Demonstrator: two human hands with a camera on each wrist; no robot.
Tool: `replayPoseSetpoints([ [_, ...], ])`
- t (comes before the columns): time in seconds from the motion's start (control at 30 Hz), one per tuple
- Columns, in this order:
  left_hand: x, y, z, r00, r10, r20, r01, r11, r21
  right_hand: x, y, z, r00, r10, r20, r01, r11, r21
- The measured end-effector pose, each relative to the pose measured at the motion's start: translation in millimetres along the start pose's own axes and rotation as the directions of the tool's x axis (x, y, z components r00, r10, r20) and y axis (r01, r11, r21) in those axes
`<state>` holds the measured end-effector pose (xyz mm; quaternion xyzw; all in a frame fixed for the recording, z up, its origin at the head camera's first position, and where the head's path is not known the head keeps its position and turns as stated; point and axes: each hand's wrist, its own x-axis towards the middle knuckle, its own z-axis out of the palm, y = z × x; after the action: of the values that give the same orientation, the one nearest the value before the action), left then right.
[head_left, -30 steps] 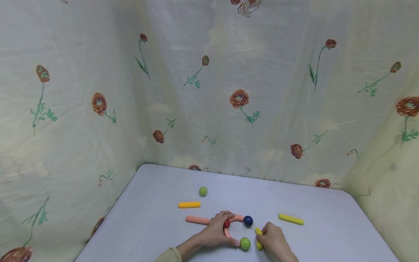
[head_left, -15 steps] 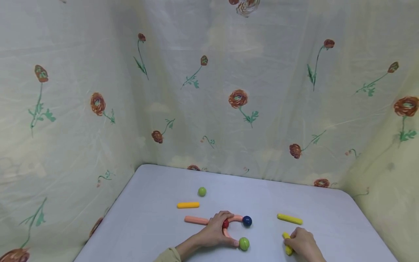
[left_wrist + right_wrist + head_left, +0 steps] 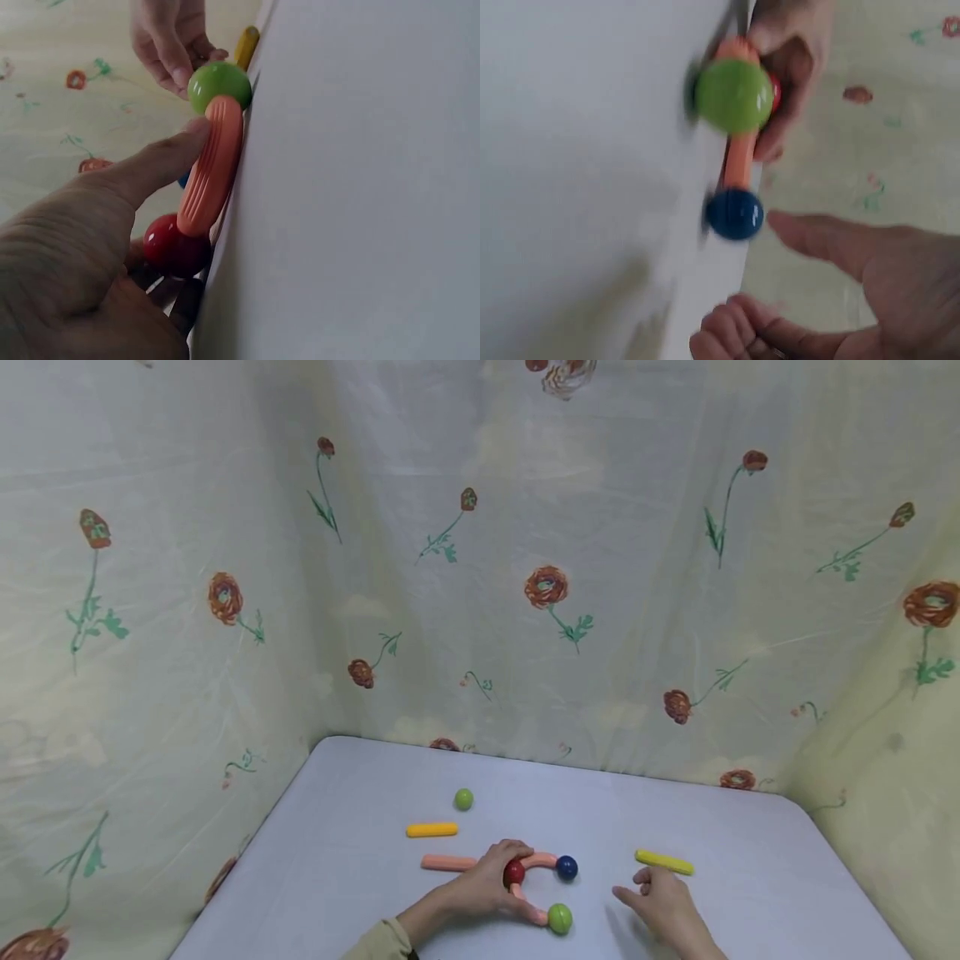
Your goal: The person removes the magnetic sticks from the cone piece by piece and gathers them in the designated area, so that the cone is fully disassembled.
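Note:
My left hand [image 3: 487, 887] curls over a red ball [image 3: 513, 872] that joins two curved orange pieces [image 3: 542, 860]. One piece ends at a blue ball [image 3: 567, 867], the other at a green ball [image 3: 559, 918]. In the left wrist view my thumb [image 3: 154, 166] lies along the orange curve [image 3: 212, 165] between the red ball [image 3: 176, 246] and the green ball [image 3: 219, 85]. My right hand [image 3: 662, 902] hovers over the table with its fingers spread, holding nothing, just in front of a yellow stick [image 3: 663, 862]. The right wrist view shows its relaxed fingers [image 3: 855, 251] near the blue ball [image 3: 735, 214].
A straight salmon stick [image 3: 448, 862] lies left of my left hand, with an orange-yellow stick [image 3: 432, 830] and a second green ball [image 3: 463, 799] beyond it. The pale table [image 3: 352, 793] is ringed by flowered cloth [image 3: 480, 568] at the back and sides.
My right hand carried a short yellow stick from beside the green ball off to the right; now it is up near the longer yellow stick, and the short one is out of sight. The left hand stayed put.

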<state>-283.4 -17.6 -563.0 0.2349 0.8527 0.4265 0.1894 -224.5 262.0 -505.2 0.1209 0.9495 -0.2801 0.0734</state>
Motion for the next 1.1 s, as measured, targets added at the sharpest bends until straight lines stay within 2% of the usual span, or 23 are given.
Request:
replayPoseSetpoints([
  [0.07, 2.1, -2.6, -4.9, 0.999, 0.027, 0.032, -0.025, 0.999, -0.039, -6.6, -15.9, 11.7, 0.998, -0.061, 0.028, 0.06, 0.998, 0.032],
  [0.23, 6.6, -6.7, -11.2, 0.992, 0.074, 0.101, -0.063, 0.992, -0.113, -15.2, -43.1, 35.8, 0.981, -0.141, 0.136, 0.128, 0.987, 0.1],
  [0.4, 5.9, -6.1, -11.4, 0.991, 0.087, 0.099, -0.076, 0.991, -0.113, -16.6, -49.0, 43.1, 0.962, -0.168, 0.215, 0.136, 0.979, 0.155],
  [0.53, 2.0, -2.2, -7.1, 0.996, 0.074, 0.043, -0.07, 0.994, -0.082, -14.9, -47.3, 42.1, 0.953, -0.182, 0.243, 0.142, 0.974, 0.175],
  [0.63, -2.2, 4.4, 4.7, 0.997, 0.049, -0.052, -0.049, 0.999, 0.006, -11.6, -43.5, 40.3, 0.955, -0.223, 0.194, 0.19, 0.966, 0.176],
  [0.77, -7.3, 15.9, 26.4, 0.978, 0.031, -0.207, -0.01, 0.995, 0.102, -3.4, -36.8, 39.1, 0.956, -0.267, 0.118, 0.245, 0.954, 0.175],
  [0.83, -9.3, 19.8, 33.1, 0.966, 0.026, -0.256, 0.0, 0.995, 0.104, 0.7, -34.6, 38.8, 0.954, -0.274, 0.118, 0.251, 0.951, 0.183],
  [0.93, -9.7, 21.7, 36.0, 0.961, 0.013, -0.275, 0.019, 0.994, 0.112, 4.7, -32.5, 37.7, 0.95, -0.28, 0.141, 0.251, 0.949, 0.192],
  [1.1, -4.8, 18.9, 31.2, 0.975, -0.008, -0.221, 0.033, 0.994, 0.108, 6.1, -29.2, 33.1, 0.925, -0.333, 0.184, 0.296, 0.933, 0.203],
])
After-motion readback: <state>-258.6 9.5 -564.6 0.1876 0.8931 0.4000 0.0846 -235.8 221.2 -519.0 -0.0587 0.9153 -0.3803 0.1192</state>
